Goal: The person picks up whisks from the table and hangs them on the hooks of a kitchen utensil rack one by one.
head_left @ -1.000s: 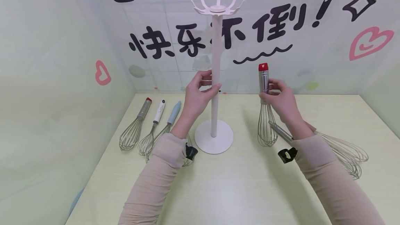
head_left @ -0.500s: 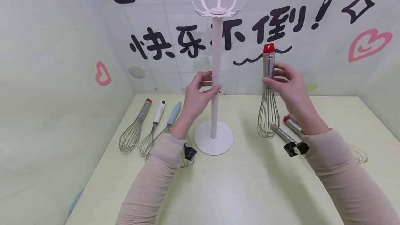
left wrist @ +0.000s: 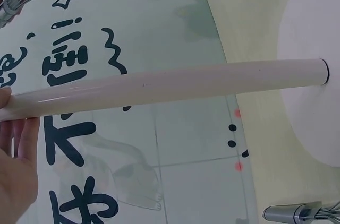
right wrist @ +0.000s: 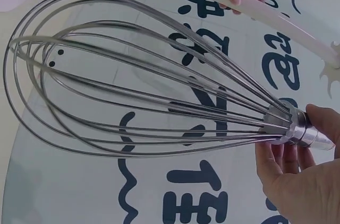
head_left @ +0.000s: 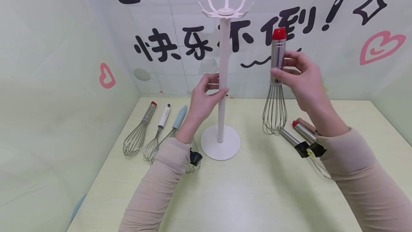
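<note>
My left hand [head_left: 207, 99] grips the pole of a white stand [head_left: 223, 60] at mid-height, thumb in front and fingers behind. A ring of upturned hooks [head_left: 226, 11] crowns the stand, and its round base [head_left: 220, 149] sits on the table. My right hand [head_left: 302, 76] holds a whisk [head_left: 278, 54] by its metal handle, red cap up and wire loops hanging down. It is raised to the right of the pole. In the right wrist view the whisk's wires [right wrist: 149, 86] spread wide, with my thumb and fingers around the handle's lower end.
Left on the table [head_left: 231, 196] lie a red-capped whisk [head_left: 139, 131], a white-handled whisk [head_left: 161, 124] and a blue-handled whisk [head_left: 178, 117]; my left forearm partly covers their neighbour. More whisks [head_left: 304, 131] lie under my right wrist. A printed cloth backdrop [head_left: 180, 81] stands behind.
My right hand has lifted the whisk higher and slightly right, uncovering handles of whisks on the table. My left hand keeps its place on the pole.
</note>
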`<control>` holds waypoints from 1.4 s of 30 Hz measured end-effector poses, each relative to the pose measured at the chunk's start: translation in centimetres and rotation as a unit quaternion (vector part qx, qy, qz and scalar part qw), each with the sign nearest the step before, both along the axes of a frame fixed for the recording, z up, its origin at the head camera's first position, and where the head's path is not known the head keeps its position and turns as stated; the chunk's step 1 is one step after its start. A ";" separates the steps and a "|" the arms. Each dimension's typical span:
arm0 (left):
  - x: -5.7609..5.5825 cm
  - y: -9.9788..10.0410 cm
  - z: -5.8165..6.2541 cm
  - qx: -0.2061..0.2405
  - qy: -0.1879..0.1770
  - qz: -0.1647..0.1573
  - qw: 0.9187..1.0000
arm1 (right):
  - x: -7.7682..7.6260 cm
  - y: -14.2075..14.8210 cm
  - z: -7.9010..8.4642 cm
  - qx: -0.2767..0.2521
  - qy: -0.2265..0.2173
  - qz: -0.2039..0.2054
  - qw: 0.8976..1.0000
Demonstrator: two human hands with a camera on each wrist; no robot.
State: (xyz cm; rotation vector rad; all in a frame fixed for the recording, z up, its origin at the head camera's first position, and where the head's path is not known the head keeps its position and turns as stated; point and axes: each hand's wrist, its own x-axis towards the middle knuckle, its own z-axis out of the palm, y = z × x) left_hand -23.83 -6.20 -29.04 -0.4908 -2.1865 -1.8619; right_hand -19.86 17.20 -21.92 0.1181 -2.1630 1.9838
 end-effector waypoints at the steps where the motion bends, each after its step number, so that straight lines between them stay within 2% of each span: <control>1: 0.0 0.0 0.0 0.000 0.000 0.000 1.000 | 0.1 -0.1 0.2 -0.010 0.007 0.005 1.000; 5: 0.0 0.0 0.1 0.001 -0.003 0.000 1.000 | 0.4 -0.5 1.0 -0.041 0.026 0.022 0.999; 24: 0.0 -0.1 0.1 0.004 -0.006 0.000 1.000 | 1.5 -2.6 3.8 -0.029 0.070 0.050 0.996; 32: 0.0 -0.1 0.1 -0.001 -0.003 -0.001 1.000 | 1.6 -3.2 4.1 -0.031 0.077 0.068 0.994; 42: 0.1 -0.1 0.1 -0.003 -0.008 0.000 1.000 | 1.7 -3.2 4.1 -0.015 0.074 0.065 0.995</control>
